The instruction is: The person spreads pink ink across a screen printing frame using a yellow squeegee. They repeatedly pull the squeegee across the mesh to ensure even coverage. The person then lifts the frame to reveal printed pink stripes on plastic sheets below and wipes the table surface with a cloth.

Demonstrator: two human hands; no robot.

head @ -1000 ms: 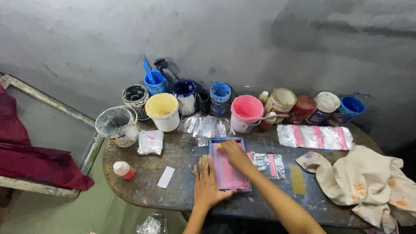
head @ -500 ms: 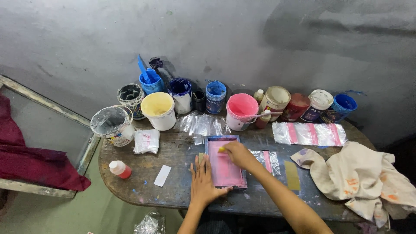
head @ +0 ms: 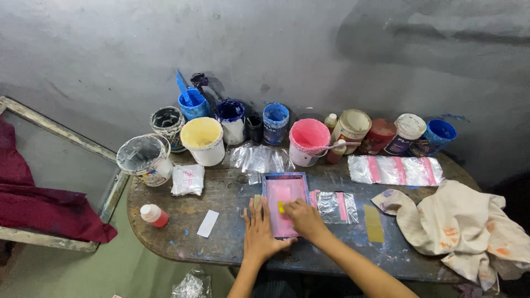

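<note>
A small blue-framed printing screen [head: 285,188] coated with pink ink lies flat in the middle of the dark round table [head: 232,243]. My left hand [head: 259,234] rests flat on the table and the frame's near-left edge, fingers spread. My right hand [head: 302,219] is on the screen, closed on a small yellow squeegee [head: 281,207]. A clear plastic pouch with a pink stripe [head: 335,206] lies just right of the frame.
Several paint pots line the back: a yellow tub [head: 203,139], a pink tub [head: 308,141], blue cans [head: 275,122]. More striped pouches [head: 395,170] lie at right, a stained cloth [head: 458,226] beyond. A small red bottle [head: 153,214] and a white slip [head: 208,223] lie at left.
My right hand has drawn the squeegee toward me along the screen, from its far end to the middle. My left hand stays pressed at the frame's near edge.
</note>
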